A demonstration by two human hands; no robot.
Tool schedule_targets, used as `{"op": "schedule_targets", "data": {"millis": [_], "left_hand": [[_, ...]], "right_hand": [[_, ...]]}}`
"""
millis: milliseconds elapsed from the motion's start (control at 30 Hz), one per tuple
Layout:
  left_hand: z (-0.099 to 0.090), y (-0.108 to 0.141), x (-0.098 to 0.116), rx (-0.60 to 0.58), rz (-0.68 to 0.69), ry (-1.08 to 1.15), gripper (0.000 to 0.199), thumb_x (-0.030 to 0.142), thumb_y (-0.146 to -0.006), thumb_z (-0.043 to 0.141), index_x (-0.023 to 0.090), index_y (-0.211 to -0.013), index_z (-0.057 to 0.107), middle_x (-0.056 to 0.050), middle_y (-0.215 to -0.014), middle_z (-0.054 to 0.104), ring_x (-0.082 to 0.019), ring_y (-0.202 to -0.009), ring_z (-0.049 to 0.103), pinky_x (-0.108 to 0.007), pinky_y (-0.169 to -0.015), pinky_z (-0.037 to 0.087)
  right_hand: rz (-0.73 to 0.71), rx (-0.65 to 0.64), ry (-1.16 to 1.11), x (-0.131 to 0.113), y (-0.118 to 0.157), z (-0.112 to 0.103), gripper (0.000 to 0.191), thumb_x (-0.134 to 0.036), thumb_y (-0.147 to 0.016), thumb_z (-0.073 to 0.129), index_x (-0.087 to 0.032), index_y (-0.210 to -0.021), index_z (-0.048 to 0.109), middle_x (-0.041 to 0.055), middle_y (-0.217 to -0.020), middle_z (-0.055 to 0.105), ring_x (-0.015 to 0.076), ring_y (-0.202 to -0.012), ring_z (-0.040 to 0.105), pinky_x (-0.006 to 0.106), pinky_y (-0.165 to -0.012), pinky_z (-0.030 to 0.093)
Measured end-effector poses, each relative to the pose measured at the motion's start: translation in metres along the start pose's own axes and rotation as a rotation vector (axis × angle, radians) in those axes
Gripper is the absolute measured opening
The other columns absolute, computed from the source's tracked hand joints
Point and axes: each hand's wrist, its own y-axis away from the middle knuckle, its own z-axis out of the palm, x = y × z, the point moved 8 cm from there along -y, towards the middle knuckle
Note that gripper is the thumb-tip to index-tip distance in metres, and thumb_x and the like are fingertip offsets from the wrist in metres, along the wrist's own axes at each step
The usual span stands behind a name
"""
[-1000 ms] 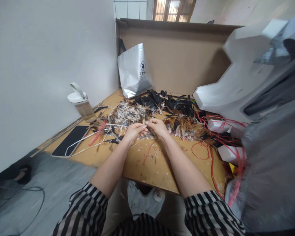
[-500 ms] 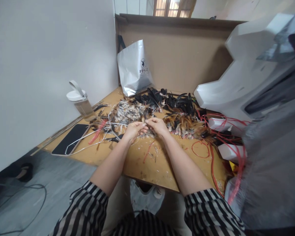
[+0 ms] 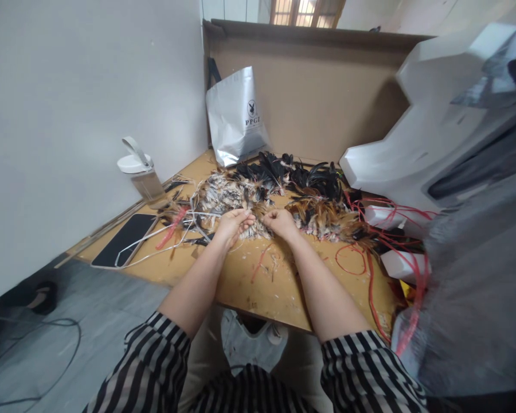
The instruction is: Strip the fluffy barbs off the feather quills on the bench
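My left hand [image 3: 234, 225] is closed in a pinch on a small feather [image 3: 247, 199], whose dark tip stands up above the thumb. A short gap to the right, my right hand [image 3: 282, 222] has its fingers curled together; whatever may be between them is too small to make out. Just beyond both hands lie speckled pale feathers [image 3: 219, 194]. Black feathers [image 3: 269, 171] form a heap behind these, and brown feathers [image 3: 322, 215] are bunched to the right of my right hand. Thin white strips [image 3: 155, 232] run across the table left of my left hand.
On the left are a phone [image 3: 122, 241] and a lidded bottle [image 3: 146, 183]. A silver bag [image 3: 236, 120] leans against the cardboard [image 3: 318, 92] at the back. Red string [image 3: 372, 292] and white foam [image 3: 378, 160] are at the right. Small scraps dot the yellow table [image 3: 241, 284].
My hands, touching half a second ago, have moved apart: the right one went slightly to the right, the left one slightly left with the feather.
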Motion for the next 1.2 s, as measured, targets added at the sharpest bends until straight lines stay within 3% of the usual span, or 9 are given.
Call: {"op": "schedule_targets", "data": {"millis": [133,233,367,500,800,1200], "left_hand": [[-0.001,-0.001,-0.001,-0.014,-0.008,0.015,0.013,0.018,-0.065,0.067,0.009,-0.070,0.059,-0.006,-0.063,0.064,-0.005,-0.050,0.055,-0.012,-0.045,0.040],[-0.002,-0.001,-0.002,-0.009,-0.009,0.024,0.013,0.018,-0.065,0.067,0.008,-0.071,0.060,-0.007,-0.065,0.065,-0.005,-0.051,0.056,-0.012,-0.046,0.040],[0.001,-0.001,-0.004,-0.036,-0.029,0.022,0.016,0.019,-0.065,0.068,0.008,-0.074,0.061,-0.008,-0.070,0.066,-0.006,-0.053,0.057,-0.012,-0.045,0.040],[0.003,0.000,-0.007,-0.061,-0.058,0.005,0.017,0.019,-0.065,0.068,0.008,-0.076,0.062,-0.010,-0.074,0.067,-0.006,-0.055,0.059,-0.011,-0.044,0.039],[0.006,0.002,-0.007,-0.102,-0.050,0.012,0.017,0.021,-0.064,0.069,0.008,-0.074,0.063,-0.010,-0.074,0.067,-0.006,-0.054,0.058,-0.011,-0.044,0.040],[0.007,0.000,-0.011,-0.126,-0.053,-0.026,0.017,0.016,-0.063,0.068,0.008,-0.077,0.066,-0.010,-0.071,0.066,-0.006,-0.054,0.057,-0.013,-0.046,0.040]], "right_hand": [[0.007,0.049,0.043,-0.009,0.004,0.001,0.016,-0.031,-0.059,0.058,-0.017,-0.052,0.060,-0.0016,-0.047,0.053,0.0086,-0.046,0.042,0.021,-0.046,0.028],[0.076,0.059,-0.232,-0.009,0.003,-0.002,0.018,-0.033,-0.060,0.059,-0.016,-0.053,0.057,-0.0029,-0.044,0.049,0.0074,-0.041,0.039,0.021,-0.043,0.027],[0.228,-0.065,-0.666,-0.006,0.005,0.004,0.025,-0.038,-0.057,0.064,-0.016,-0.059,0.054,-0.0031,-0.045,0.051,0.0044,-0.034,0.031,0.019,-0.034,0.019],[0.256,-0.140,-0.874,-0.013,0.008,0.009,0.031,-0.035,-0.051,0.072,-0.015,-0.065,0.053,-0.0030,-0.056,0.055,0.0021,-0.036,0.034,0.016,-0.034,0.019],[0.253,-0.161,-0.893,-0.021,0.013,0.022,0.031,-0.036,-0.050,0.073,-0.016,-0.064,0.054,-0.0071,-0.044,0.044,0.0023,-0.036,0.031,0.016,-0.035,0.017],[0.197,-0.057,-0.770,-0.026,0.014,0.022,0.031,-0.039,-0.050,0.071,-0.015,-0.062,0.056,-0.0063,-0.042,0.047,0.0036,-0.036,0.031,0.019,-0.037,0.019]]}}
